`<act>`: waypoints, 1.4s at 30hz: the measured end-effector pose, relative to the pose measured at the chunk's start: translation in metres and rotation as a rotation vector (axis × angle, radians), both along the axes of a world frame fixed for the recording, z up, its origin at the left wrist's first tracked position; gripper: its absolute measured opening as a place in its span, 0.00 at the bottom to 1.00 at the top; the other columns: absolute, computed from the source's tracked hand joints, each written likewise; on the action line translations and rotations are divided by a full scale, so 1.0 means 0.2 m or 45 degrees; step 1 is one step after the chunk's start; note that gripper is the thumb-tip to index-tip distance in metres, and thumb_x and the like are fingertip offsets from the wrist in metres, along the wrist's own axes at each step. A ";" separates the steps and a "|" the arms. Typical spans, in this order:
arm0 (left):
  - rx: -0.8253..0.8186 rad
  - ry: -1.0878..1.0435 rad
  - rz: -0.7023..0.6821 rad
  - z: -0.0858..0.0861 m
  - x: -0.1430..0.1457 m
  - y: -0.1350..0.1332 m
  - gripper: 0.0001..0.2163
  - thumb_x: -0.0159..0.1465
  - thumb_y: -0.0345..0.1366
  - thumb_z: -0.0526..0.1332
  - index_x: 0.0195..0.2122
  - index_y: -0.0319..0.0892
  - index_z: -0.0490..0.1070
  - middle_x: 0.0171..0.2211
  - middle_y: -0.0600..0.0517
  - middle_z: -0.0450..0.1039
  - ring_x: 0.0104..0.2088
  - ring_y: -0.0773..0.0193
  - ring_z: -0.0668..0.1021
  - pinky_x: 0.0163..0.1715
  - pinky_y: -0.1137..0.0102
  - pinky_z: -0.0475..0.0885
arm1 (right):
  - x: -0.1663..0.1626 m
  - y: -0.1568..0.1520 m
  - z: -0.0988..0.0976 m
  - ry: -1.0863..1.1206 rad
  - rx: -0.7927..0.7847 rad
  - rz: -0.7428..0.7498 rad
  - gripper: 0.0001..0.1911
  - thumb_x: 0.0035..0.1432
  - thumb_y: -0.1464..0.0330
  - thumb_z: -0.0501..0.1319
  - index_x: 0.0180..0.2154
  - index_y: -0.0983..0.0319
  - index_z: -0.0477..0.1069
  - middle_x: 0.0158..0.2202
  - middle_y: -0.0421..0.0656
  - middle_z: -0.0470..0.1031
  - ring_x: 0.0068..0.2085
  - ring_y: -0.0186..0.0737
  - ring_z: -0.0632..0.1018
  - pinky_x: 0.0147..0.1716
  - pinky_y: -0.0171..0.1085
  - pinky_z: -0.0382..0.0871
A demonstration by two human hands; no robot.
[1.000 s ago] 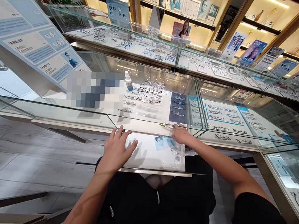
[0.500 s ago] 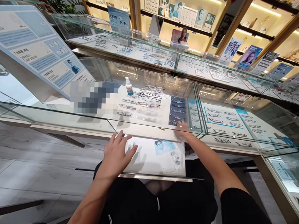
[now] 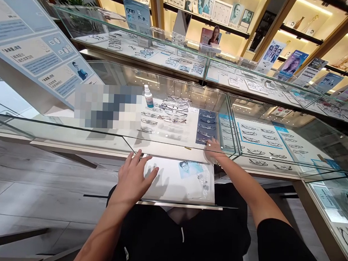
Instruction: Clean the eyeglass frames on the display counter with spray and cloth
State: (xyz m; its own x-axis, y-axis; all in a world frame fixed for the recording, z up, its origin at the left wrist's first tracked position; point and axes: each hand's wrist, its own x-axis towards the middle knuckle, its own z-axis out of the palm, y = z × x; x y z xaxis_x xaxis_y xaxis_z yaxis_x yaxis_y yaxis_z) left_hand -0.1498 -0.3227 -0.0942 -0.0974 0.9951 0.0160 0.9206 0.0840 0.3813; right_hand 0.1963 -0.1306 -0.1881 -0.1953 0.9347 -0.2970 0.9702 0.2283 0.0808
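My left hand is open, fingers spread, by the left end of the pulled-out white drawer, its fingertips near the front edge of the glass case. Reaching in behind the front glass, my right hand has its bent fingers at the nearest pair of eyeglasses, on the lower edge of a dark blue display mat. Several more eyeglasses lie in a column above that pair. To the left are rows of eyeglasses on a white surface. The exact finger contact is small and partly hidden.
A white spray bottle stands behind the left rows. The drawer holds a blue picture card and clear plastic packets. A large sign leans at left. Glass panel edges divide the case; more eyeglasses lie right.
The view has shifted slightly, moving the sign and left part of the case up and left in the picture. Both hands keep nearly the same places and poses.
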 end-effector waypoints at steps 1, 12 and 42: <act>-0.001 0.001 0.004 0.00 0.00 0.00 0.27 0.71 0.52 0.53 0.63 0.42 0.73 0.75 0.39 0.55 0.76 0.38 0.53 0.68 0.42 0.59 | 0.00 0.00 0.00 0.003 0.004 0.001 0.25 0.71 0.63 0.51 0.61 0.69 0.74 0.70 0.58 0.65 0.71 0.63 0.57 0.68 0.51 0.49; -0.004 0.017 -0.003 -0.01 -0.01 0.01 0.26 0.71 0.52 0.53 0.62 0.42 0.74 0.75 0.39 0.55 0.75 0.37 0.54 0.67 0.40 0.60 | -0.10 0.19 0.01 0.085 0.140 -0.066 0.31 0.75 0.56 0.46 0.60 0.69 0.75 0.74 0.57 0.57 0.70 0.63 0.55 0.67 0.52 0.51; -0.037 0.103 0.015 -0.05 -0.03 0.04 0.25 0.71 0.52 0.53 0.62 0.45 0.73 0.75 0.42 0.56 0.75 0.37 0.55 0.66 0.39 0.63 | -0.09 0.29 -0.03 0.091 0.027 -0.202 0.29 0.76 0.60 0.44 0.59 0.68 0.77 0.65 0.60 0.68 0.65 0.61 0.62 0.65 0.52 0.51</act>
